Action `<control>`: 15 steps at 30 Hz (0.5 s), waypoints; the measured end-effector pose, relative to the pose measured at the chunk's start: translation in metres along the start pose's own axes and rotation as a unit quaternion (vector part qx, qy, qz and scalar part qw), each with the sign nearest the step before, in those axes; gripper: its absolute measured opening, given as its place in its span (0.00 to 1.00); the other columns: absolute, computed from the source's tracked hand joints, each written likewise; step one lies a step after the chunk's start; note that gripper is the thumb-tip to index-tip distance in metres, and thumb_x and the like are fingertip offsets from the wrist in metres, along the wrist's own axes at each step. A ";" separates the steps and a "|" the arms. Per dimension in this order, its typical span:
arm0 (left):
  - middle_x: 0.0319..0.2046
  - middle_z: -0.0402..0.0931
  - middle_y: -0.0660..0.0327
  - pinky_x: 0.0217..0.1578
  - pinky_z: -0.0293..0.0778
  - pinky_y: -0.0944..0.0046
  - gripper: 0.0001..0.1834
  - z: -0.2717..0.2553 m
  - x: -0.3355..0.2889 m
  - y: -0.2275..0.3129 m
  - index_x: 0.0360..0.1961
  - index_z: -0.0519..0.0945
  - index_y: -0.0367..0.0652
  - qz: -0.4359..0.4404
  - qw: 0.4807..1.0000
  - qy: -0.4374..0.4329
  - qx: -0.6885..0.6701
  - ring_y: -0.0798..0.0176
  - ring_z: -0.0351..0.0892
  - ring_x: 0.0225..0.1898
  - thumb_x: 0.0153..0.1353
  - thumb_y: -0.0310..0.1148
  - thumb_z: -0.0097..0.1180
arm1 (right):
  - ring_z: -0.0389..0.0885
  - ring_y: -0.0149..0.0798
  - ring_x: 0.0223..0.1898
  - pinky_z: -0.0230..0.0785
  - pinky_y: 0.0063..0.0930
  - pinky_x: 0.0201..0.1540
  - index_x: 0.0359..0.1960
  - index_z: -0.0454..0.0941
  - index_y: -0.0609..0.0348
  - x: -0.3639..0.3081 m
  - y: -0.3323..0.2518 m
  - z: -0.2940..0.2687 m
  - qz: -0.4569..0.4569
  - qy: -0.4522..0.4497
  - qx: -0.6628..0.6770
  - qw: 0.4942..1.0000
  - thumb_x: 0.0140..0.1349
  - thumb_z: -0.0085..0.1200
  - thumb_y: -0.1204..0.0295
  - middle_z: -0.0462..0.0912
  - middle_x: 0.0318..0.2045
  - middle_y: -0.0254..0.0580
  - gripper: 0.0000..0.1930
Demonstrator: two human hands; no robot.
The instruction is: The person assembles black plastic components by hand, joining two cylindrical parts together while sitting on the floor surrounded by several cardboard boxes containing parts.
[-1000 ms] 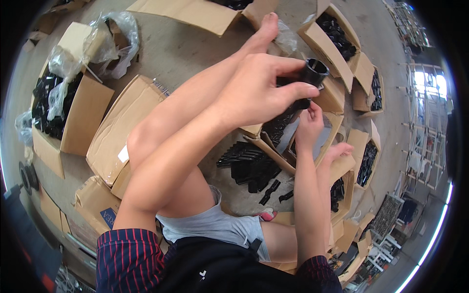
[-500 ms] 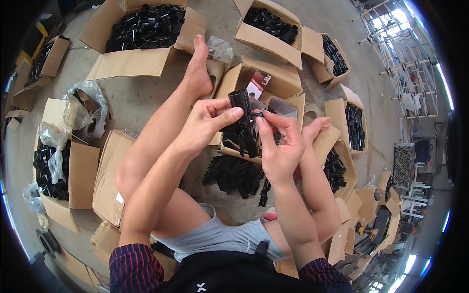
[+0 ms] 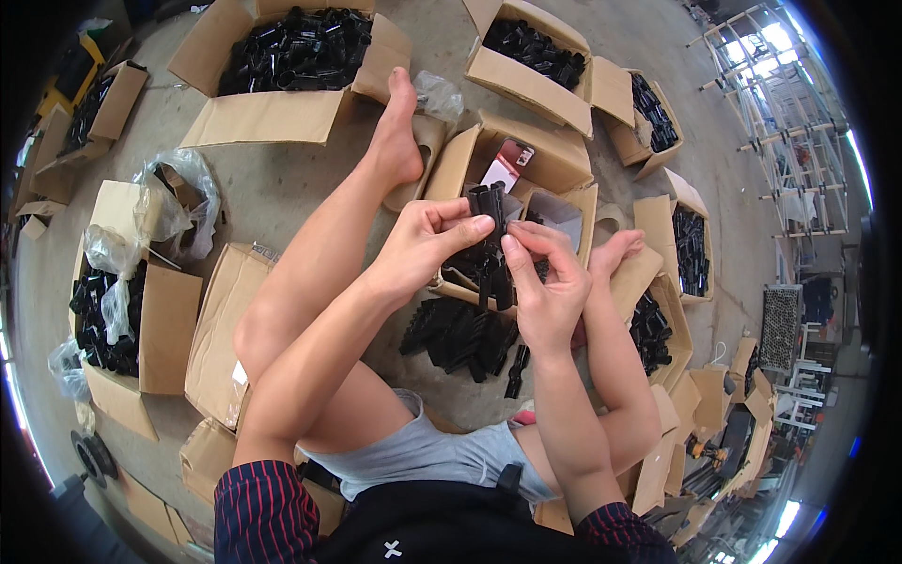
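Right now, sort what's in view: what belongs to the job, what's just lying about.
Likely in the job:
- black part, gripped by the left hand, the right hand at its edge
- pile of black parts on the floor
- open carton beyond the hands

Seemingly lying about:
- clear plastic bag
- round black object

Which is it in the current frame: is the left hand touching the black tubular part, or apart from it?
Touching. The head view shows the left hand with its thumb pressed over the black tubular part.
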State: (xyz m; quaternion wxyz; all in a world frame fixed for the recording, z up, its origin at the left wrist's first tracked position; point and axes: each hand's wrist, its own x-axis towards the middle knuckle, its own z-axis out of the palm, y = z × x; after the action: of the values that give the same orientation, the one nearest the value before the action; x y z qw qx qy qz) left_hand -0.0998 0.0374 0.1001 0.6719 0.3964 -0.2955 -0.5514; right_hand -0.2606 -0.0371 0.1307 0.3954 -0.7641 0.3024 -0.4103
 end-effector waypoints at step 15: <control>0.33 0.87 0.48 0.40 0.80 0.61 0.21 0.021 -0.003 -0.014 0.49 0.85 0.35 -0.051 0.888 0.150 0.431 0.61 0.87 0.36 0.64 0.42 0.62 | 0.82 0.26 0.44 0.75 0.20 0.48 0.53 0.77 0.68 -0.039 0.060 0.018 0.352 0.003 0.295 0.888 0.68 0.58 0.76 0.84 0.45 0.39 0.14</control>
State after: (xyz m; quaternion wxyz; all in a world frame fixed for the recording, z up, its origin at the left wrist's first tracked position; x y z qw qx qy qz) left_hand -0.1253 0.0343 0.0988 0.4419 0.7397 -0.3791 -0.3374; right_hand -0.2716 -0.0300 0.0581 0.7202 -0.4542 0.4176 -0.3173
